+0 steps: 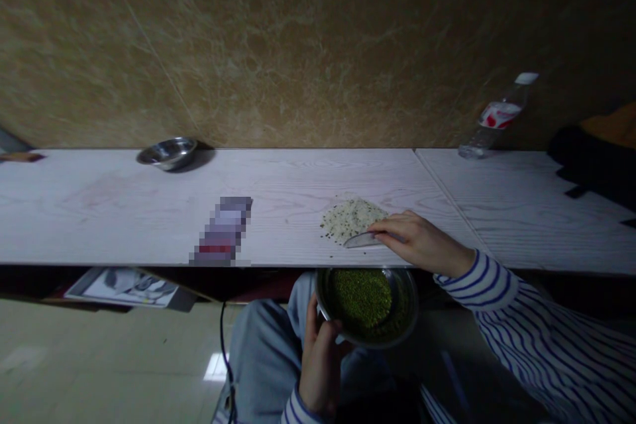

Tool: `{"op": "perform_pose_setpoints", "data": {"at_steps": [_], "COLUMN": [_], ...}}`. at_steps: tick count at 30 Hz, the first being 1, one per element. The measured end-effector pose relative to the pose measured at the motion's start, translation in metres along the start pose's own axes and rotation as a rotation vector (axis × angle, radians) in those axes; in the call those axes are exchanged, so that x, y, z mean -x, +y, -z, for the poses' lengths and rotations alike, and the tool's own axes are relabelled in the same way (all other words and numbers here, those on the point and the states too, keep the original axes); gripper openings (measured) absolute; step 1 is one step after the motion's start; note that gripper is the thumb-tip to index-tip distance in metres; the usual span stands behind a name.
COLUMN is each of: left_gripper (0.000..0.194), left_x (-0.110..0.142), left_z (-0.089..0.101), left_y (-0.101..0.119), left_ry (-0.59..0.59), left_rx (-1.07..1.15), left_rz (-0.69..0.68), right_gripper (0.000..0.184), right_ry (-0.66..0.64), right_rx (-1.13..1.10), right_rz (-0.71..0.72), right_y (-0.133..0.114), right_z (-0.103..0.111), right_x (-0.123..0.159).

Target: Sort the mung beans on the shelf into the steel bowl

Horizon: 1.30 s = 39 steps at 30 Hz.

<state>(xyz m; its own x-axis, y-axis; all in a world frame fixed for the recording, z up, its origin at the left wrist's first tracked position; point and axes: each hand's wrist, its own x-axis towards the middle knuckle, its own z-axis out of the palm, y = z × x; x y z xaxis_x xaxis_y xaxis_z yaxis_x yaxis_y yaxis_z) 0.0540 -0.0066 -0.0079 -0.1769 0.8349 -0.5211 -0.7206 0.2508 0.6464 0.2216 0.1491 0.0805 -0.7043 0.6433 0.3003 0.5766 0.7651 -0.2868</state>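
My left hand (322, 358) grips the left rim of a metal bowl (413, 318), thumb at the edge. The bowl holds many small green beans (365, 298), which look like mung beans, and sits just below the table's front edge, over my lap. My right hand (417, 242) is closed on a thin, flat, greyish blade-like piece (358, 240); its exact kind is unclear. Its long edge rests on the tabletop at the near side of a pile of white grains (354, 215), rice by its look, with scattered dark green bits among them.
On the white wood-grain table (288, 179) a second metal bowl (169, 154) stands at the back left. A blurred-out flat object (223, 228) lies left of the pile. Near the wall stands a clear bottle (497, 118); dark cloth (596, 162) is at far right.
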Motion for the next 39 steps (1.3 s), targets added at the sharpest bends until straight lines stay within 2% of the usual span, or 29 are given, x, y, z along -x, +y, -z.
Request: {"op": "perform_pose_setpoints", "data": {"at_steps": [10, 17, 22, 28, 39], "left_gripper": [0.069, 0.064, 0.064, 0.067, 0.070], "left_x": [-0.005, -0.005, -0.004, -0.004, -0.007], "left_z": [0.007, 0.007, 0.003, 0.002, 0.004], "left_y": [-0.004, -0.004, -0.001, -0.001, -0.003], "left_ry": [-0.034, -0.017, -0.011, -0.007, 0.000], "left_rx": [0.008, 0.003, -0.018, -0.018, -0.028], "left_rz": [0.008, 0.017, 0.013, 0.016, 0.013], "right_gripper": [0.024, 0.025, 0.024, 0.022, 0.024], "right_ry": [-0.044, 0.040, 0.081, 0.119, 0.057], "right_rx": [-0.048, -0.019, 0.001, -0.011, -0.019], "right_rz": [0.021, -0.058, -0.118, -0.124, -0.067], "right_y": [0.004, 0.009, 0.011, 0.003, -0.014], "right_z": [-0.002, -0.012, -0.011, -0.007, -0.018], "right_x": [-0.001, -0.004, -0.009, -0.005, -0.009]}}
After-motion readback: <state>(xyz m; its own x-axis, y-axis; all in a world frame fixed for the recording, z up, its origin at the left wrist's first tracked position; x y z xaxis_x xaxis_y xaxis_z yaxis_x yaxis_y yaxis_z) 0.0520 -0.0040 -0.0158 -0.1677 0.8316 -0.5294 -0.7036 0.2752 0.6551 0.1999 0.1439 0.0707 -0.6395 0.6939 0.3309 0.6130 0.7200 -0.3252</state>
